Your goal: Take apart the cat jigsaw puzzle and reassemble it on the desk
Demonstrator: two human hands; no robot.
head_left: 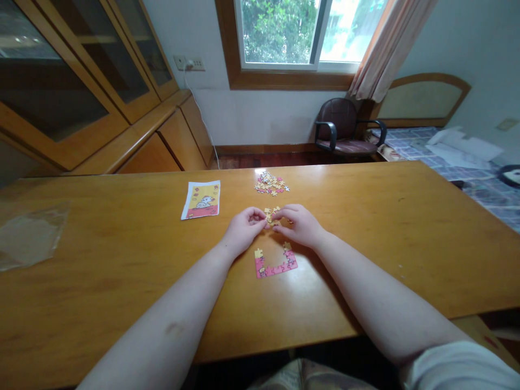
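My left hand (246,228) is closed, thumb and fingertips pinched on a small puzzle piece that they mostly cover. Opposite it, my right hand (298,223) reaches over a small group of yellow puzzle pieces (268,211), its thumb and index finger apart. Nearer to me lies a partly joined puzzle border (280,270), U-shaped, pink along the bottom with yellow pieces at its upper ends. Beyond both hands is a heap of loose puzzle pieces (271,185), yellow, pink and pale. A picture sheet (202,200) with a white duck on yellow and pink lies to the left.
The wooden table (122,260) spans the view. A clear plastic bag (30,238) lies at its far left. Behind the table are a glass-door cabinet (134,116), an office chair (345,130) below the window, and a bed (475,179) to the right.
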